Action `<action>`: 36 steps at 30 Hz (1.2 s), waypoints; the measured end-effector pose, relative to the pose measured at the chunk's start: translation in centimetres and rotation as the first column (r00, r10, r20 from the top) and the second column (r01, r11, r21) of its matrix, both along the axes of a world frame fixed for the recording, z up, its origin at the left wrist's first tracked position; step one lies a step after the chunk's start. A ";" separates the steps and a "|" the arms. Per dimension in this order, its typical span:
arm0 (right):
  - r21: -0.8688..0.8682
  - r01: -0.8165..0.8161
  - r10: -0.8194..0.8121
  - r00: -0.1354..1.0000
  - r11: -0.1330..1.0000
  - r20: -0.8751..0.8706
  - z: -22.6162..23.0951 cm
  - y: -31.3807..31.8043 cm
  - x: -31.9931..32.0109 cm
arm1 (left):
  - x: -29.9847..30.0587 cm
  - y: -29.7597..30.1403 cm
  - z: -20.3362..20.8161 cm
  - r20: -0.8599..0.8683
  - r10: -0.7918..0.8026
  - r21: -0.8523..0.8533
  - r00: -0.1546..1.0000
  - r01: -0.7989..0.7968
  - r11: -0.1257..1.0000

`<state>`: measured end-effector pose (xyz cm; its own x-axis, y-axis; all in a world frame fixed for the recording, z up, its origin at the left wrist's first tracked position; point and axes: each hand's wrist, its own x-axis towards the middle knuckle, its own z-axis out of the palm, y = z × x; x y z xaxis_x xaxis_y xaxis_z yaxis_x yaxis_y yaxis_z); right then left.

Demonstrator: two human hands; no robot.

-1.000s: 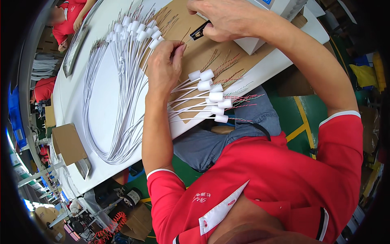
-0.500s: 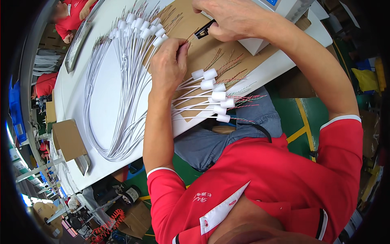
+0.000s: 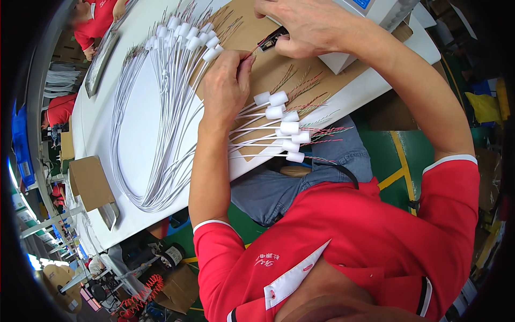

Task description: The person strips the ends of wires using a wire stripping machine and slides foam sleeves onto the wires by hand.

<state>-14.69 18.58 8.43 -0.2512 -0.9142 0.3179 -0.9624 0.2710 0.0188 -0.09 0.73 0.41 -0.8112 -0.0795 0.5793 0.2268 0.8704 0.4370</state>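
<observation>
My left hand (image 3: 228,80) is closed, its thumb and forefinger pinching thin coloured wires at the end of a white cable; the rest of that cable is hidden by the hand. From the pinch, the thin wires (image 3: 254,51) reach to a small black hand tool (image 3: 274,38) with a shiny part. My right hand (image 3: 311,27) is closed round this tool, which it partly hides. Below the hands lies a bunch of white cables with white cylindrical sleeves (image 3: 289,127) and twisted coloured wire ends. A larger cable bundle (image 3: 161,107) curves on the table to the left.
Brown cardboard (image 3: 263,75) covers part of the white table (image 3: 96,126). A white device (image 3: 343,59) stands beside my right forearm. A small cardboard box (image 3: 92,182) sits at the left table edge. Another person in a red shirt (image 3: 99,21) is at the far left.
The black tool has turned a little within my right hand, near the wires. My left hand has shifted slightly to the right, still pinching the wires.
</observation>
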 end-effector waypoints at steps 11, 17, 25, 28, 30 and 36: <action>0.206 0.116 -0.089 0.987 0.972 -0.136 1.2 -0.2 0.9 | -0.2 -1.3 -0.1 0.194 -0.153 0.648 0.969 -0.010 0.762; 0.222 0.075 -0.033 0.982 0.972 -0.187 1.3 0.1 1.3 | -0.2 -1.2 -0.4 0.156 -0.219 0.757 0.963 0.025 0.652; 0.157 -0.002 0.041 0.968 0.988 -0.248 -0.3 0.0 0.3 | -0.2 -0.6 0.1 -0.066 -0.024 0.231 0.998 0.038 0.972; 0.152 0.002 0.043 0.956 0.988 -0.292 -0.4 0.0 0.3 | 0.5 -0.7 0.5 -0.111 -0.039 0.204 0.993 0.061 0.977; 0.146 -0.002 0.045 0.956 0.989 -0.291 -0.5 0.0 0.1 | 0.7 -0.6 1.0 -0.119 -0.055 0.183 0.991 0.076 0.980; 0.128 -0.013 0.046 0.963 0.992 -0.266 -0.6 0.0 0.0 | 0.4 0.0 0.5 -0.106 -0.078 0.099 0.991 0.089 0.991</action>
